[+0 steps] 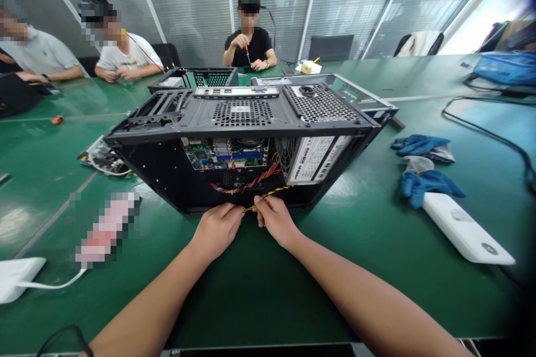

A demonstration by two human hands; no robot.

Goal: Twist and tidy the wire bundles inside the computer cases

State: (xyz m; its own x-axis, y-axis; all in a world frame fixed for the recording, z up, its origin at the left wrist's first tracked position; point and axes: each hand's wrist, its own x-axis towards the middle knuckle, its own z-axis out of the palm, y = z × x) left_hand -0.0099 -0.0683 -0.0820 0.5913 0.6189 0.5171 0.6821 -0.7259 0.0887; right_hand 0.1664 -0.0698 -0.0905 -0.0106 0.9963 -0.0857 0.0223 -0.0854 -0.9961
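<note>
A black computer case lies on its side on the green table, its open side facing me. Inside I see the motherboard, a power supply and a bundle of coloured wires. A yellow-and-black twisted cable runs out over the case's near edge. My left hand and my right hand meet at that edge, both pinched closed on the cable's end.
Blue gloves and a white box-shaped device lie to the right. A circuit board and a white device lie to the left. Three people sit at the table's far side; one holds a screwdriver.
</note>
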